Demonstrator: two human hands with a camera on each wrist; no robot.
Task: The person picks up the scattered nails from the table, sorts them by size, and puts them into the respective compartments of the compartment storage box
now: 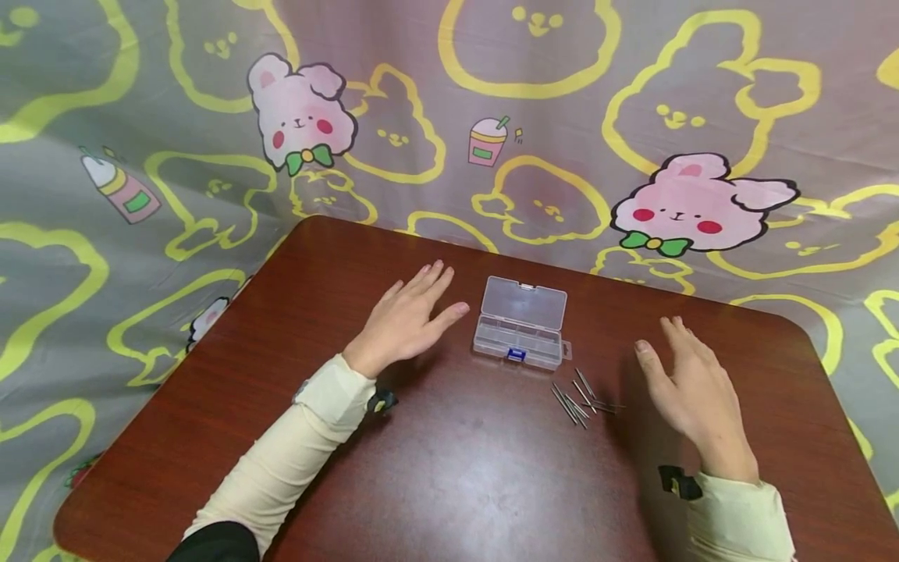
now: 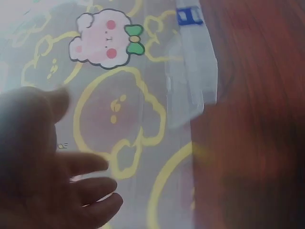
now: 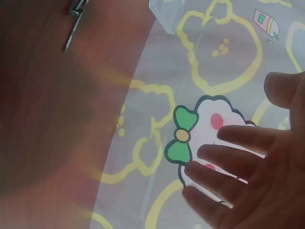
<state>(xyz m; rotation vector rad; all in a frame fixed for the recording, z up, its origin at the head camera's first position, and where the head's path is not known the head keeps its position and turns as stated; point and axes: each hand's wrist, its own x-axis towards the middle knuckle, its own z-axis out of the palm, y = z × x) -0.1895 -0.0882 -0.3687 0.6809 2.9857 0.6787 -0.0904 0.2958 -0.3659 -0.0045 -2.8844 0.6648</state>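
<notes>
A clear plastic compartment box (image 1: 517,341) stands on the table with its lid (image 1: 524,303) raised at the back and a blue latch (image 1: 516,355) in front. Several thin metal rods, perhaps drill bits (image 1: 572,406), lie loosely in a pile just in front of its right corner. My left hand (image 1: 407,320) is left of the box, fingers extended and holding nothing. To the right of the metal pieces, my right hand (image 1: 691,390) is spread with nothing in it. The right wrist view catches the tips of some metal pieces (image 3: 75,24) at its top.
The brown wooden table (image 1: 421,484) has rounded corners. Behind it and along its left side hangs a grey curtain (image 1: 393,47) printed with yellow outlines and pink rabbits. A dark strap (image 1: 680,482) is on the right wrist.
</notes>
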